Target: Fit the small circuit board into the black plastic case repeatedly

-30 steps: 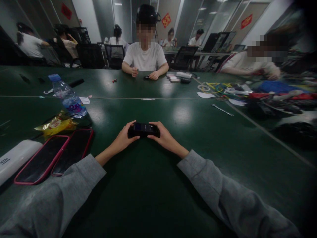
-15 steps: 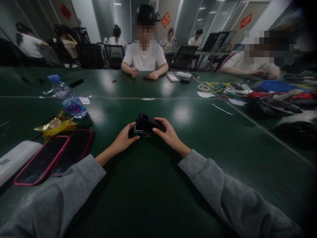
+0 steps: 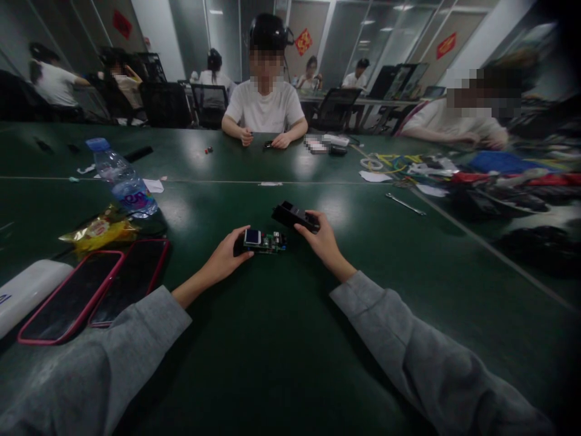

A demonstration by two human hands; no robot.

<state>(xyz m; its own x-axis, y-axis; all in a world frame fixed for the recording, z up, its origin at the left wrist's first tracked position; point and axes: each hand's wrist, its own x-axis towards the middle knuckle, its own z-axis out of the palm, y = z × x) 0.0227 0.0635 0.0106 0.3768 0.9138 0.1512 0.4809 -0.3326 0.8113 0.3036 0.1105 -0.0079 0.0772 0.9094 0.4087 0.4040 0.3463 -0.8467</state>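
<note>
Between the thumb and fingers of my left hand (image 3: 230,249) is a green circuit board (image 3: 269,243) with a small square screen on its left end. Its components face up, and my hand grips it by that left end. A black plastic cover (image 3: 290,215) is in my right hand (image 3: 323,235), pinched at its right end. The cover is tilted and stands apart from the board, a little beyond it and to the right. What lies beneath the board is too dark to make out.
Left of my arm lie two red-edged phones (image 3: 72,297), a white power bank (image 3: 31,290), a yellow snack wrapper (image 3: 100,229) and a tilted water bottle (image 3: 122,178). A wrench (image 3: 405,204) and tangled cables (image 3: 399,162) are at right. A person in white (image 3: 267,103) sits opposite.
The black cover has come off the circuit board, moving right and away with my right hand. The board now shows uncovered in my left hand, which has hardly moved.
</note>
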